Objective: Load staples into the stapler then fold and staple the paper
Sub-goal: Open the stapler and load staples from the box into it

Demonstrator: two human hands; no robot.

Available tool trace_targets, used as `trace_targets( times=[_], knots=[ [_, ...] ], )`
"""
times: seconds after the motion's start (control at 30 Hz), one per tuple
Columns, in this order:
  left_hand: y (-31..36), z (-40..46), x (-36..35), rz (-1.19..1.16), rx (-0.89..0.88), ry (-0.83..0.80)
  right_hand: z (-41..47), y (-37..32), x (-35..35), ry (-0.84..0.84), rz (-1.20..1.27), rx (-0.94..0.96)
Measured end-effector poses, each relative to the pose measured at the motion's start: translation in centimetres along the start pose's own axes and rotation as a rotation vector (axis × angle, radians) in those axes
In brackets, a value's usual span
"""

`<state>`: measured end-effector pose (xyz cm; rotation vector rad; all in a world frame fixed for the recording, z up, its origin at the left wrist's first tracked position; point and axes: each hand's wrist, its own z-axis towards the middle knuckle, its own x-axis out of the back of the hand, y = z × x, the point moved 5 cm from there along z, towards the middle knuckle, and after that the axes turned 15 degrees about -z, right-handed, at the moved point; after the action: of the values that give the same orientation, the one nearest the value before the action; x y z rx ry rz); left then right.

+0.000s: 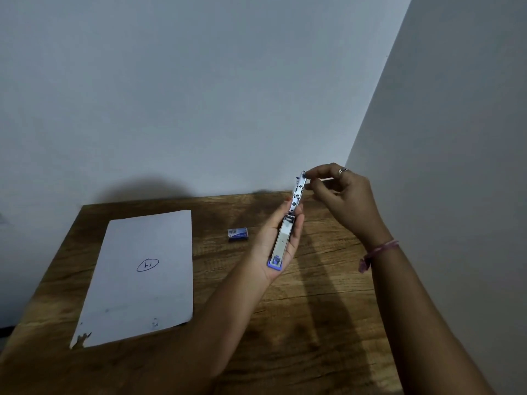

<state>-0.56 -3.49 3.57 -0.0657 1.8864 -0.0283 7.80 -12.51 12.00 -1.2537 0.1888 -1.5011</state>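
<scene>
— Left hand [275, 240]?
— Cradling the opened stapler [288, 223] above the surface [285, 309], grip curled around its base.
— Right hand [340, 195]?
— Pinching the stapler's raised far end.
— Elsewhere?
— Staple box [238, 234] just left; paper [139, 277] flat, farther left.

The left hand [278, 238] holds the open stapler [288, 223] above the table [299, 309]. The right hand [339, 195] pinches its top end. The paper [142, 277] and what may be a staple box [238, 234] lie nearby.
</scene>
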Motion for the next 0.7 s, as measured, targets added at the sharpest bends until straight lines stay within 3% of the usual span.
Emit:
trace_targets(
  times=[0.3,0.7],
  knots=[
    [0.0,0.5,0.6,0.067,-0.035,0.029,0.6,0.0,-0.1,-0.030,-0.221,0.037],
    [-0.2,0.5,2.3,0.109,-0.077,0.150,0.2,2.2,-2.6,-0.114,-0.314,-0.035]
  ],
)
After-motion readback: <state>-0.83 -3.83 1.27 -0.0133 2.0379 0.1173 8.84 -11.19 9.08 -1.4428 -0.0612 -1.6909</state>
